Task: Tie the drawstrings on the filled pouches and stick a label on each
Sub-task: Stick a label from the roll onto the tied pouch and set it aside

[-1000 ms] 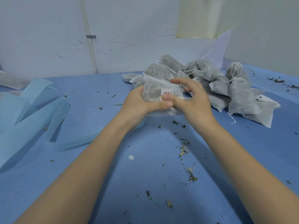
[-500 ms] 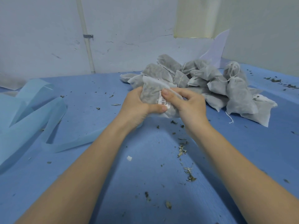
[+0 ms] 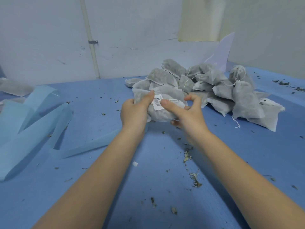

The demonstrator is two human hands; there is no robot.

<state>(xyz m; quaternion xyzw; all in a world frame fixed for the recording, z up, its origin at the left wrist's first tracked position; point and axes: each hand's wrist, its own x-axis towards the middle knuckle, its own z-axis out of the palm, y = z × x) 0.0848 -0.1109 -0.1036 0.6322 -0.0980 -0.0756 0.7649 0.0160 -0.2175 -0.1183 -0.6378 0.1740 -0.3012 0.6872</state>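
Nearest to the camera, the two bare forearms reach forward over the blue table (image 3: 99, 187), which carries many dry herb crumbs (image 3: 194, 179) and one small white scrap (image 3: 135, 163). Further on, both hands meet around one filled pouch (image 3: 165, 113), held just above the table in front of the pile.

The left hand (image 3: 133, 113) grips the pouch from the left side, fingers curled behind it and the thumb lying on its front, touching the edge of the label (image 3: 157, 102). The right hand (image 3: 189, 118) holds the pouch from the right and from below; its thumb presses on the fabric just beside the label, where a thin white drawstring (image 3: 173, 100) runs, and its forefinger is bent above the pouch.

One second ago the label was still pinched between the two thumbs, and half a second ago it was only partly laid down. Now it lies flat on the pouch with its barcode visible. I judge that the sticking step for this pouch is nearly finished, and perhaps only a last rub is needed.

To the left lie loose strips of pale blue backing paper (image 3: 33, 121). Behind the hands, the pile of pouches (image 3: 231, 96) rests on the table, and some show hanging strings. Behind it stands the white wall (image 3: 49, 38) with a pipe (image 3: 90, 43).
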